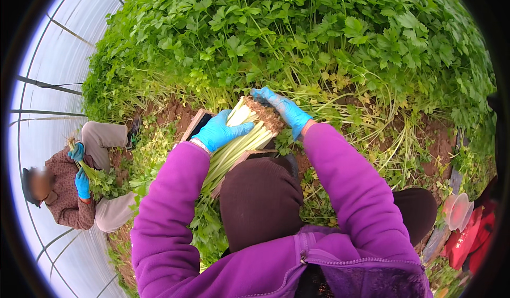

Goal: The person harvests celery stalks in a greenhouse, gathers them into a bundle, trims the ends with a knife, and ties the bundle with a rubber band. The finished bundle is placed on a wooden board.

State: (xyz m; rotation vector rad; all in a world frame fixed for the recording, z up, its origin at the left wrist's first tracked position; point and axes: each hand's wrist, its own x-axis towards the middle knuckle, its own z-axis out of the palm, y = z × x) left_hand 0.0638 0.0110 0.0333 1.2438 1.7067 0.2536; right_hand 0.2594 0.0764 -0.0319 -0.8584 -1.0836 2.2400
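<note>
Celery bundle: here it is, middle of the frame, a thick sheaf of pale stalks (245,141) lying aslant, root ends (268,115) up and right, leafy ends down toward the lower left.
Left hand: blue-gloved, this one (219,132) is clasped over the stalks from the left, thumb laid across the top, a firm hold on the bundle.
Right hand: also in a blue glove, this hand (284,109) cups the root ends at upper centre, palm turned to them; whether it truly grips, I cannot tell.
Under the bundle: wooden edges peek out, one piece (195,123) just left of the left hand.
Lap: a dark brown knee (260,205) rises below the bundle, between two purple sleeves (172,218).
Top of the frame: a dense wall of standing leafy plants (297,32), yellowed stems strewn at its foot.
Far left: a seated co-worker (71,191), blue gloves around a smaller green bunch (98,178), sheeting (56,93) behind.
Lower right: something red (465,242) beside a clear round plastic piece (458,212).
</note>
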